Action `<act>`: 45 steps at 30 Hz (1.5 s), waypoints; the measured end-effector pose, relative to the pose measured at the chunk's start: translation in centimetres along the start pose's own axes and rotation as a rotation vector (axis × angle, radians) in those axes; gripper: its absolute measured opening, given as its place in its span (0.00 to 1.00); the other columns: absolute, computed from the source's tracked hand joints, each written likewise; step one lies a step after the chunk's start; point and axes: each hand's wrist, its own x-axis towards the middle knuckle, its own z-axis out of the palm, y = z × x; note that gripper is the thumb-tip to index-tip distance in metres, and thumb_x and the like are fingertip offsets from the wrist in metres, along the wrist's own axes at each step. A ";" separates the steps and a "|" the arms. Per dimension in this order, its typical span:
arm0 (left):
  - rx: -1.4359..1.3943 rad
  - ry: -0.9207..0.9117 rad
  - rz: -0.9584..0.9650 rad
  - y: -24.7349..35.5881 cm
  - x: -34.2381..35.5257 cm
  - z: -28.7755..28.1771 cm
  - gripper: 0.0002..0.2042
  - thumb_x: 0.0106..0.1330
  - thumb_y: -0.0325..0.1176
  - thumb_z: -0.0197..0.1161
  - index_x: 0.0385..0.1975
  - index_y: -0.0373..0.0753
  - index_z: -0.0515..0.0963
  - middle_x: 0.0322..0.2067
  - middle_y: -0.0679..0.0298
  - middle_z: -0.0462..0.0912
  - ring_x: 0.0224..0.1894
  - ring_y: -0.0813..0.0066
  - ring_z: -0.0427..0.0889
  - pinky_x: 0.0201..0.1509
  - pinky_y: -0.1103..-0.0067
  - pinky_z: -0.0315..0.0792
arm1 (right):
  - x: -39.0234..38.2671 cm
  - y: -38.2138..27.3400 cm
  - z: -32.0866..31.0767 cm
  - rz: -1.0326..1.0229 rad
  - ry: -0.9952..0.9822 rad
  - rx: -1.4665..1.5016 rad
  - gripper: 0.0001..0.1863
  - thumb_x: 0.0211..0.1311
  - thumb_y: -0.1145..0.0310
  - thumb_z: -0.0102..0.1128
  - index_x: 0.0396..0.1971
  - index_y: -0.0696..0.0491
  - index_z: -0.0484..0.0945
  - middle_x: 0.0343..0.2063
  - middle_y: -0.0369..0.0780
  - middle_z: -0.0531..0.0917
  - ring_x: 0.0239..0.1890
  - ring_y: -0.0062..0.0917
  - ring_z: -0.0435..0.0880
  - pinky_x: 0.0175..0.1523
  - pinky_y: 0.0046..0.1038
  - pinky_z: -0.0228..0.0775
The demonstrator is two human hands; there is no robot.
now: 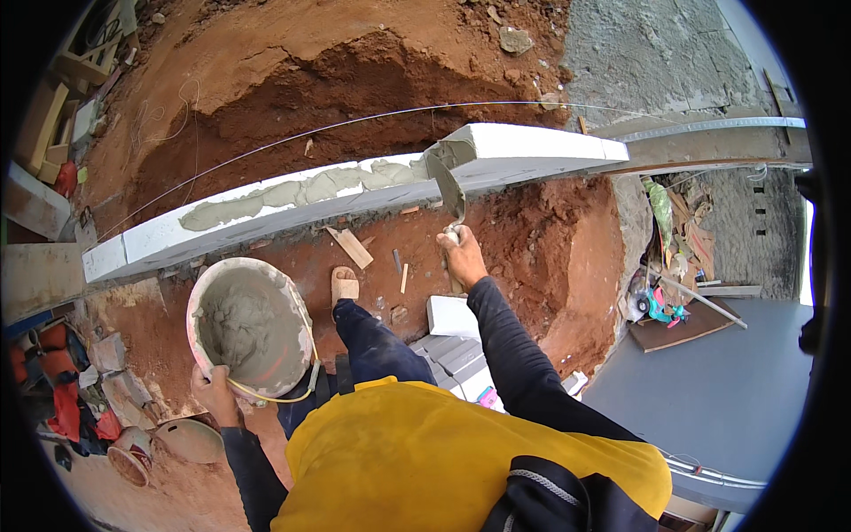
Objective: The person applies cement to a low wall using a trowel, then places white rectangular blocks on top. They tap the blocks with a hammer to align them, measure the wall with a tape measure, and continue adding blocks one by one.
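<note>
My right hand [464, 259] is closed round the handle of a trowel [448, 188]. Its blade touches the end face of a raised white block [523, 142], where grey mortar [460, 152] is smeared. A strip of mortar [301, 189] also runs along the top of the lower white block wall [177, 246], left of the blade. At the lower left my left hand [215, 395] grips the rim of a bucket [197, 293], tilted so its opening faces up at me. Grey wet mortar [238, 326] lies inside it. The bucket's wire handle hangs toward my leg.
A string line [355, 119] stretches above the wall, with a red earth trench [355, 80] beyond. White blocks [452, 316] are stacked by my right arm. Wood scraps [351, 247] lie near my sandalled foot [345, 284]. Buckets [131, 461] and clutter stand at the left.
</note>
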 end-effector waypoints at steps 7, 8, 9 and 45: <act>-0.012 0.023 0.039 0.5 -0.2 0.4 0.09 0.59 0.24 0.62 0.37 0.32 0.82 0.33 0.71 0.81 0.34 0.81 0.75 0.40 0.80 0.71 | -5.8 -1.8 -3.0 -0.119 0.106 0.231 0.16 0.78 0.61 0.61 0.55 0.51 0.71 0.31 0.34 0.77 0.22 0.18 0.78 0.21 0.25 0.72; -0.011 0.021 0.056 0.7 -0.1 0.5 0.09 0.58 0.24 0.62 0.38 0.31 0.82 0.33 0.70 0.81 0.34 0.81 0.75 0.40 0.79 0.71 | -6.9 -2.0 -3.3 -0.103 0.112 0.267 0.16 0.78 0.60 0.61 0.56 0.51 0.71 0.30 0.35 0.77 0.22 0.18 0.78 0.21 0.25 0.72; -0.019 0.019 0.071 0.9 0.0 0.6 0.10 0.58 0.24 0.62 0.38 0.31 0.82 0.33 0.70 0.81 0.34 0.80 0.76 0.41 0.79 0.72 | -8.0 -2.1 -3.5 -0.138 0.135 0.202 0.16 0.78 0.60 0.61 0.56 0.51 0.71 0.29 0.35 0.77 0.21 0.18 0.78 0.21 0.26 0.73; -0.021 0.113 0.211 7.2 0.3 -0.1 0.11 0.57 0.25 0.63 0.39 0.30 0.83 0.34 0.68 0.82 0.36 0.77 0.78 0.45 0.78 0.73 | -6.8 -1.0 1.4 -0.235 -0.728 -0.172 0.18 0.76 0.53 0.60 0.40 0.55 0.83 0.26 0.36 0.81 0.29 0.22 0.81 0.37 0.31 0.74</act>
